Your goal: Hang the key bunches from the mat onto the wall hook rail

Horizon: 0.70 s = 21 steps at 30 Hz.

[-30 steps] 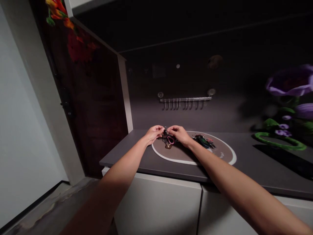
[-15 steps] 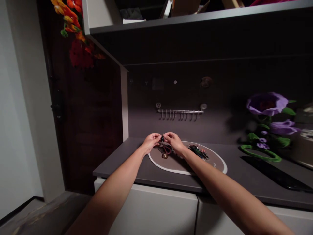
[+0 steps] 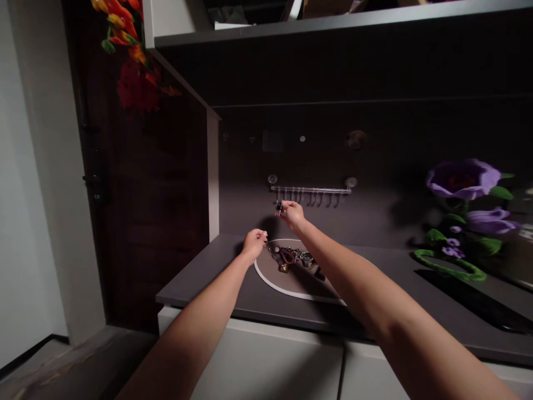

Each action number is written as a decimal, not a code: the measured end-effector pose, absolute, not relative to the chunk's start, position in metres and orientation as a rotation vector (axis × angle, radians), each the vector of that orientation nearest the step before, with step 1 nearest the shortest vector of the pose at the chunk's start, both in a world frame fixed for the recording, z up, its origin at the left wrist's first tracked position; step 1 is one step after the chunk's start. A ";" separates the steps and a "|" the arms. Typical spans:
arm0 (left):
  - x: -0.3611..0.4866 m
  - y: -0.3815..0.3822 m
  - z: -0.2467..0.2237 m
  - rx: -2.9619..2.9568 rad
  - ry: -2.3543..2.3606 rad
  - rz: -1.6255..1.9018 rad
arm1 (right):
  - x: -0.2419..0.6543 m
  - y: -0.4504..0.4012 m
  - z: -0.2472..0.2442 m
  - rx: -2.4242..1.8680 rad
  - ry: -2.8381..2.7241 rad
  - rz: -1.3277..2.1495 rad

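Observation:
My right hand is raised to the left end of a clear hook rail on the wall. Its fingertips pinch a small set of keys, dark with shiny metal parts. Just below, over the left edge of an oval brown mat with a white rim, is my left hand. Its fingers are curled together, and whatever they may hold is too small to make out. Beside it on the mat lies a pile of keys and keychains, among them a dark red loop. My right forearm hides the mat's right part.
Purple fabric flowers with a green ring base stand on the right of the grey counter, behind a long black object. A shelf overhangs the counter. Orange flowers hang at upper left before a dark door.
My hands have parted. The right one has risen from the mat to the rail with the small keys, while the left stays low near the mat's left edge. The view has shifted slightly.

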<state>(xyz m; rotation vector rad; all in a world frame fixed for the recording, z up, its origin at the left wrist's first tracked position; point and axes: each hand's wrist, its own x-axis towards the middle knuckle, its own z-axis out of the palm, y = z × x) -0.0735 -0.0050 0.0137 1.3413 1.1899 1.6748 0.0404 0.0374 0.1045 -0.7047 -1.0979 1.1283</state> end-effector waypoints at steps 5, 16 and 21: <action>-0.073 0.000 0.009 1.430 1.272 1.626 | 0.027 0.053 0.120 -0.764 -0.952 1.132; -0.074 0.006 0.007 1.502 1.316 1.594 | 0.017 0.064 0.127 -0.844 -0.783 1.135; -0.076 0.008 0.005 1.525 1.330 1.584 | 0.017 0.065 0.125 -0.854 -0.771 1.159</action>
